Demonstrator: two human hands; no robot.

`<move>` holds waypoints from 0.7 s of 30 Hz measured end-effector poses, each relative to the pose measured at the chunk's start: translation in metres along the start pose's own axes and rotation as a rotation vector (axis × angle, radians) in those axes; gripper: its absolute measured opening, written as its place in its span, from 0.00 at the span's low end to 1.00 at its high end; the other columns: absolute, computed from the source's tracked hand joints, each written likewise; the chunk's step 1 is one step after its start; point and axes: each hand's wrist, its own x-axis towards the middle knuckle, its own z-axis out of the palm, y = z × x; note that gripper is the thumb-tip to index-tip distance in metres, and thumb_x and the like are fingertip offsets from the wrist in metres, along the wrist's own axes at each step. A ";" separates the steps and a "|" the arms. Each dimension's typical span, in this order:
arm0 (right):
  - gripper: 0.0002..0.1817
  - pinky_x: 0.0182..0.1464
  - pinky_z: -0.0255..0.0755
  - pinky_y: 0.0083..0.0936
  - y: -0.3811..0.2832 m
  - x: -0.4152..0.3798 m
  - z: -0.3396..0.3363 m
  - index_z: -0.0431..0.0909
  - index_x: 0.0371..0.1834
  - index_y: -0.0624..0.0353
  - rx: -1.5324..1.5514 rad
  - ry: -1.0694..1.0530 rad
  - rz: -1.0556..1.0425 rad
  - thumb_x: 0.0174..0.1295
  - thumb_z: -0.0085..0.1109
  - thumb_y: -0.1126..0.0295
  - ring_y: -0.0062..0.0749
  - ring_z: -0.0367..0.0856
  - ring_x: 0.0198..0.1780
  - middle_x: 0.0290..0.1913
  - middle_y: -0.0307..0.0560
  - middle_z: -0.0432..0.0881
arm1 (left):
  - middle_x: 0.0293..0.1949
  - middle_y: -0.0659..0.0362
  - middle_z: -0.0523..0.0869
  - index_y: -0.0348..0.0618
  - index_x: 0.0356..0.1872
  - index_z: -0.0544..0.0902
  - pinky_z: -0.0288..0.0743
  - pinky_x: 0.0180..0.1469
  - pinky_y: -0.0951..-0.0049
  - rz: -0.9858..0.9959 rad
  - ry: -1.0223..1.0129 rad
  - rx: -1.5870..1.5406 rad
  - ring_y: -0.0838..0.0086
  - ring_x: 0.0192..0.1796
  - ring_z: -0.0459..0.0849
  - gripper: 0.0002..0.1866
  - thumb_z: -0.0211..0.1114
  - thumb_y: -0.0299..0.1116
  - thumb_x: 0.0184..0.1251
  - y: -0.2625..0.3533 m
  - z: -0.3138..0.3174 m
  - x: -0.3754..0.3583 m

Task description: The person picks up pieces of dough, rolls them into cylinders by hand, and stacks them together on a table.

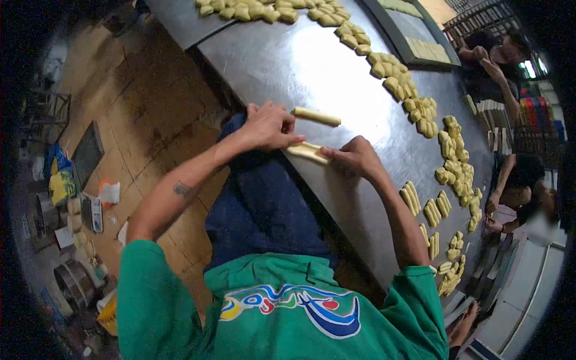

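Observation:
A flattened strip of pale dough (309,152) lies at the near edge of the metal table (264,66), stretched between my two hands. My left hand (268,127) has its thumb on the strip's left end, with the fingers curled. At the other end, my right hand (355,157) pinches the dough between thumb and bent fingers. Just beyond them rests a rolled dough stick (317,116), touched by neither hand.
Many dough pieces (393,75) form a long row across the table. Grouped dough sticks (410,198) lie to the right. A tray (414,30) with dough strips stands at the back. Other people (516,174) are along the far side. Tiled floor (150,102) shows at left.

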 end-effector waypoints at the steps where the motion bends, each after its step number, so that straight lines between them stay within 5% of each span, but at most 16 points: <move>1: 0.45 0.26 0.73 0.37 -0.004 0.004 0.004 0.83 0.16 0.64 -0.013 0.041 0.072 0.42 0.60 0.22 0.38 0.80 0.19 0.16 0.50 0.80 | 0.36 0.60 0.81 0.52 0.23 0.84 0.57 0.50 0.56 -0.038 0.011 0.048 0.64 0.48 0.74 0.22 0.71 0.61 0.49 0.006 0.002 0.001; 6: 0.44 0.27 0.73 0.36 -0.010 0.003 0.005 0.85 0.19 0.64 -0.116 0.101 0.104 0.42 0.61 0.23 0.36 0.80 0.19 0.17 0.51 0.81 | 0.31 0.62 0.81 0.51 0.21 0.83 0.56 0.48 0.59 -0.029 0.139 0.047 0.66 0.45 0.74 0.24 0.69 0.63 0.51 -0.001 0.016 0.000; 9: 0.37 0.30 0.75 0.33 -0.001 -0.011 -0.008 0.89 0.29 0.59 -0.091 -0.025 -0.252 0.44 0.67 0.30 0.35 0.83 0.22 0.19 0.49 0.83 | 0.30 0.63 0.80 0.51 0.19 0.81 0.55 0.50 0.59 0.112 0.096 -0.029 0.67 0.45 0.74 0.28 0.70 0.67 0.45 -0.006 0.006 -0.003; 12: 0.39 0.24 0.69 0.33 -0.006 -0.006 0.000 0.83 0.16 0.63 -0.356 0.185 -0.436 0.44 0.67 0.29 0.35 0.77 0.16 0.11 0.47 0.76 | 0.31 0.63 0.80 0.51 0.19 0.82 0.55 0.51 0.59 0.117 0.068 0.033 0.66 0.45 0.74 0.30 0.70 0.70 0.42 0.000 0.005 0.001; 17: 0.42 0.26 0.72 0.38 -0.029 0.006 0.012 0.82 0.14 0.63 -0.303 0.258 -0.173 0.45 0.61 0.25 0.43 0.79 0.17 0.12 0.49 0.76 | 0.32 0.60 0.80 0.51 0.19 0.82 0.55 0.51 0.56 -0.039 -0.033 0.117 0.63 0.47 0.74 0.28 0.72 0.68 0.41 0.014 0.003 0.010; 21: 0.43 0.27 0.73 0.38 -0.009 -0.004 0.011 0.83 0.14 0.62 -0.240 0.199 -0.118 0.44 0.59 0.23 0.44 0.79 0.18 0.12 0.50 0.77 | 0.35 0.62 0.76 0.53 0.21 0.81 0.55 0.50 0.60 0.119 0.060 0.087 0.66 0.47 0.70 0.28 0.70 0.69 0.46 -0.005 0.015 0.005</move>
